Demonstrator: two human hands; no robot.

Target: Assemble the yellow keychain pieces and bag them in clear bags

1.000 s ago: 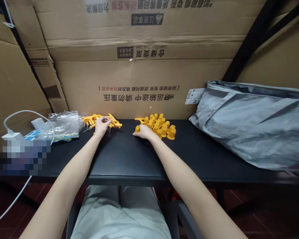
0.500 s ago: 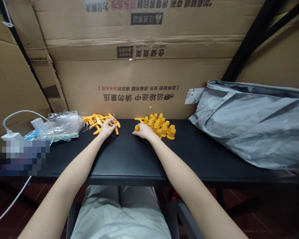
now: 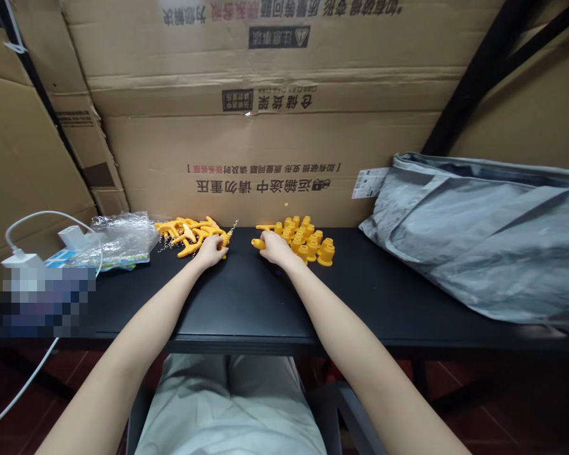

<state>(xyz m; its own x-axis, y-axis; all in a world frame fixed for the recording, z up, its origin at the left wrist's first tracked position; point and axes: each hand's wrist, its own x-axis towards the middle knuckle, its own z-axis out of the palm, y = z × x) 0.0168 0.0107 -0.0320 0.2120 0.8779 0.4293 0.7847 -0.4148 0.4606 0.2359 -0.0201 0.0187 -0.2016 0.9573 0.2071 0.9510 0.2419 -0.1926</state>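
My left hand [image 3: 212, 250] is closed on a yellow corkscrew [image 3: 227, 238], whose thin metal spiral points up and to the right. Right beside that hand lies a pile of yellow T-handled corkscrews [image 3: 187, 248], several with their spirals showing. In my right hand [image 3: 275, 248] is a yellow bell-shaped cap [image 3: 258, 243], tipped so that its narrow end points left. Several more yellow caps [image 3: 325, 252] stand upright in a cluster just right of and behind that hand. Another yellow handle [image 3: 265, 227] lies at the cluster's back left. A gap separates my two hands.
A black table [image 3: 246, 303] carries everything. To the left are clear plastic wrap [image 3: 123, 234], a white charger [image 3: 23, 262] with a cable, and a blurred-out object. A large grey bag [image 3: 474, 246] fills the right side. Cardboard [image 3: 265, 139] stands along the back.
My left hand has lifted a corkscrew from the pile's right edge and moved slightly right, spiral now up. The cap in my right hand has tipped from upright to pointing left.
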